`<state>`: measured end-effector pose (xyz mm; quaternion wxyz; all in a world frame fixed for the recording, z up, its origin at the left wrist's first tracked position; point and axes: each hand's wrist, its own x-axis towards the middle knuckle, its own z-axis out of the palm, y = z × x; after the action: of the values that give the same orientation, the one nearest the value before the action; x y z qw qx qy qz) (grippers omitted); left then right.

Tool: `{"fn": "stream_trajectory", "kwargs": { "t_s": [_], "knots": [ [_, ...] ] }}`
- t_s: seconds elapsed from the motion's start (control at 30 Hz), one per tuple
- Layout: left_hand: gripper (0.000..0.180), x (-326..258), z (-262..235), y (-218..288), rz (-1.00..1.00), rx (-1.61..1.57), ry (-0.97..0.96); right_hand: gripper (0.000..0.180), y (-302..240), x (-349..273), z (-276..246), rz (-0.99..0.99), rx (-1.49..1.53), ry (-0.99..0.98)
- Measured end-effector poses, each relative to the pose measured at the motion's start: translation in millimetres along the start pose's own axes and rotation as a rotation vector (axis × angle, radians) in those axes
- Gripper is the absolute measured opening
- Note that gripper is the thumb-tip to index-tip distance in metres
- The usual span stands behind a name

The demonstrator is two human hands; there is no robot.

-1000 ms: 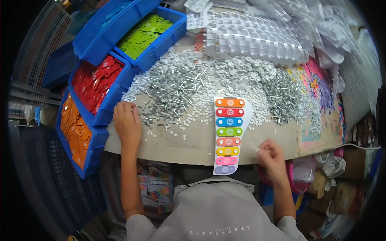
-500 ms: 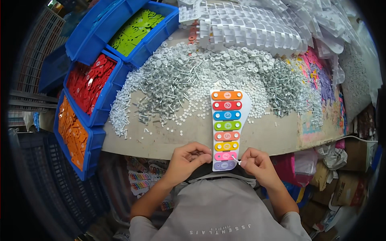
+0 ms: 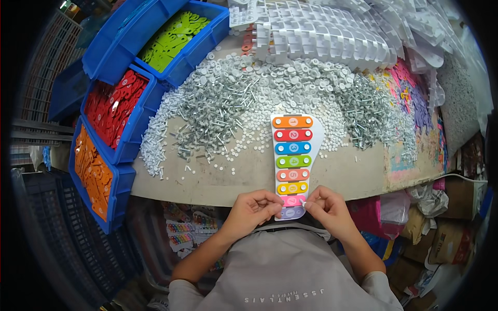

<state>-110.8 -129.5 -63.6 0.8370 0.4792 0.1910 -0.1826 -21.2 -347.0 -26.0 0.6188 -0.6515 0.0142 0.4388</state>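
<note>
Fingers point(image 3: 270, 203) of both hands now pinching toy xylophone point(image 3: 292, 165) near end, lower centre; a second ago apart on worktop point(image 3: 244, 176); work on lowest bars begun.

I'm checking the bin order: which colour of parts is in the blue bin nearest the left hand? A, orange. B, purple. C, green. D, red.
A: the bin of orange parts lies at the table's near left corner, closest to the left hand; the red parts and green parts sit farther back.
</note>
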Motion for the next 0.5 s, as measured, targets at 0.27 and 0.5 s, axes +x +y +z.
{"fn": "stream_trajectory", "kwargs": {
  "t_s": [0.27,0.5],
  "knots": [
    [0.033,3,9,2,0.125,0.244,0.103,0.016,11,7,-7,-0.041,-0.062,0.001],
    [0.05,13,10,19,-0.039,0.516,-0.005,0.021,5,14,-6,0.146,-0.009,-0.087]
  ]
}}
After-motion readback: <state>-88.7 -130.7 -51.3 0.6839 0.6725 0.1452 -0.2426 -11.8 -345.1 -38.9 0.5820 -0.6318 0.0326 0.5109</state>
